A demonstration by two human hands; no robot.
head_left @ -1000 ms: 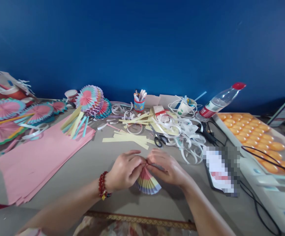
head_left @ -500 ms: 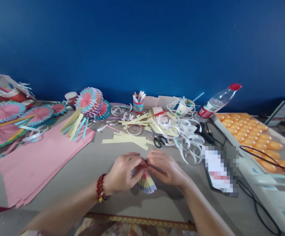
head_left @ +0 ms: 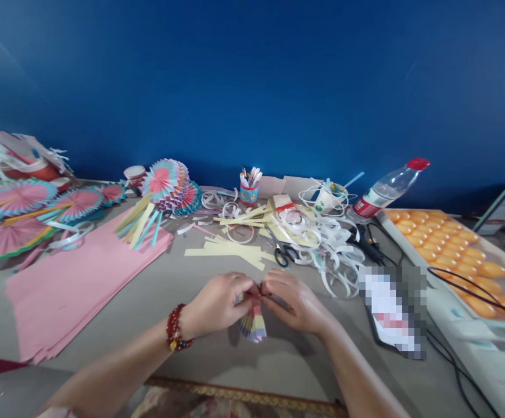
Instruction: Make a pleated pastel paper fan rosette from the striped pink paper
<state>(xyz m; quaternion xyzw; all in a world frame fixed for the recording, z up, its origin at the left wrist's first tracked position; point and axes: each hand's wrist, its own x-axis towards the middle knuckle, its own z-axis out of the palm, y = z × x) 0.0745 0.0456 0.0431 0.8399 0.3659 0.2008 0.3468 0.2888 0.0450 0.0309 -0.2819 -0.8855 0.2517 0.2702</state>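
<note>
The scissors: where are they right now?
In the head view, the scissors lie just right of centre, beyond the right hand, between the flat yellow strips and the curly white strips.

A small pleated paper fan point(head_left: 254, 325) is sitting between the left hand point(head_left: 215, 306) and the right hand point(head_left: 294, 302), and both are pinching its narrow top end. Its pleats are spreading downward, toward the person, into a short, slim wedge. The colours are running in bands: pinkish red near the pinch, pale yellow below, bluish lavender along the bottom edge. The left hand is covering part of it, while some pleats are showing between thumb and forefinger.
</note>
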